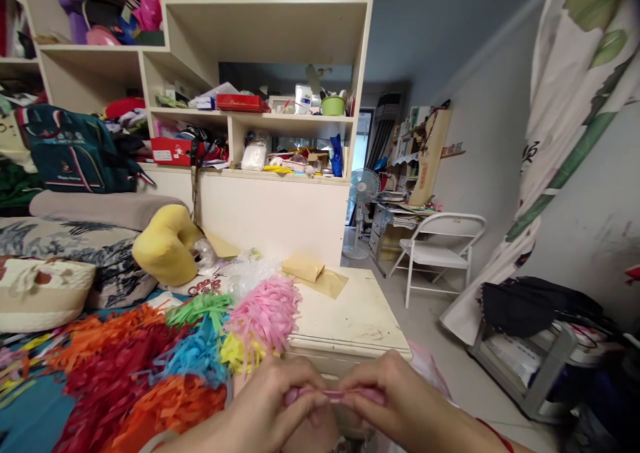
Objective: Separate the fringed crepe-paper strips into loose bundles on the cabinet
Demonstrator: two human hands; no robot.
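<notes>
Between my two hands a narrow pink strip (336, 395), which looks twisted, runs level. My left hand (283, 396) pinches one end with thumb and fingers. The other end is gripped by my right hand (387, 396), closed the same way. Just beyond my left hand lies a fluffy bundle of pink paper strips (267, 309). Yellow strips (243, 353) sit beneath it, with blue strips (195, 353), green strips (203, 311), dark red strips (123, 366) and orange strips (167, 409) spread to the left.
A cream cabinet top (360, 313) ahead bears brown paper (320, 276). On the bed at left are a yellow pillow (167, 246), a woven bag (47, 293) and a green backpack (75, 149). A white folding chair (440, 246) and a grey cart (530, 373) stand at right.
</notes>
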